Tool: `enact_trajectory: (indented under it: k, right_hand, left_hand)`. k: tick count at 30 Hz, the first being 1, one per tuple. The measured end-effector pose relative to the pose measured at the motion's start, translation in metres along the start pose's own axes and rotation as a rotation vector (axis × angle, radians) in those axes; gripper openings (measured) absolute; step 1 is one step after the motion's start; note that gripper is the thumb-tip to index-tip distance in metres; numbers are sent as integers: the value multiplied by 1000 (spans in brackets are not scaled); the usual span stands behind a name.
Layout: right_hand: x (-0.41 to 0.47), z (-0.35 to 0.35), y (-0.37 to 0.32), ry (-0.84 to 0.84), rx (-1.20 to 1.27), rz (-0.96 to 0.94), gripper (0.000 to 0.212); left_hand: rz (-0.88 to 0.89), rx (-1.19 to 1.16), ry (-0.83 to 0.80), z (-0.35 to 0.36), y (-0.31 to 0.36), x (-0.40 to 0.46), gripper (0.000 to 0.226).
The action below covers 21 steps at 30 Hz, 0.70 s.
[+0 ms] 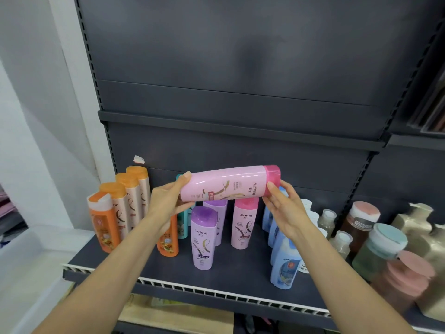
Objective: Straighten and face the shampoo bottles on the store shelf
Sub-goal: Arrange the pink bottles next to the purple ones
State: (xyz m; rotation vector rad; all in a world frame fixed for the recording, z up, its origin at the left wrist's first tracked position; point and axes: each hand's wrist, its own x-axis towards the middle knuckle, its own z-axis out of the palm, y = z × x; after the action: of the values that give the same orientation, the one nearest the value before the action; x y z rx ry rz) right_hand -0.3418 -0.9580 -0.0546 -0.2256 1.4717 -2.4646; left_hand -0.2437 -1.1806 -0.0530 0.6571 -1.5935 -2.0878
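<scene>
Dark shelf (168, 268) carries upright shampoo bottles, and above them the pink bottle (226, 184) lies sideways in the air, cap to the right. Left hand (166, 201) grips its base with curled fingers; right hand (284, 208) pinches the cap end, so it needs turning upright.

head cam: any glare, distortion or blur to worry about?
Head view: a thin glare streak runs along the pink horizontal shampoo bottle; wide-angle bowing curves the dark metal shelf's white front rail; the pastel-lidded jars at the right edge look soft.
</scene>
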Motion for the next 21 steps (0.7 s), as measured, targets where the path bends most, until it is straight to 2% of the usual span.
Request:
enact_trajectory:
  k: [5,8,12,14,16,18,21]
  right_hand:
    - [5,9,-8,2,-100,-20,22]
    - [4,15,-14,33,-189,-127,25]
    - [2,23,-23,103,-327,-250,30]
    - [1,23,-26,121,-338,-276,28]
    - [1,22,-28,115,-377,-297,27]
    - [2,20,-28,112,-454,-317,27]
    - [7,15,-21,122,-567,-350,27]
  left_hand:
    - [-234,-79,-59,-2,-14,1,41]
    - [-316,-97,-107,1,-24,0,37]
    - [-398,13,-182,13,-31,-2,21]
    - [-421,171,-230,17,-36,-3,26]
    - [-387,351,-264,19,-39,-1,32]
    - [-276,519,-272,22,-41,3,30]
    - [48,788,-259,26,-47,13,19]
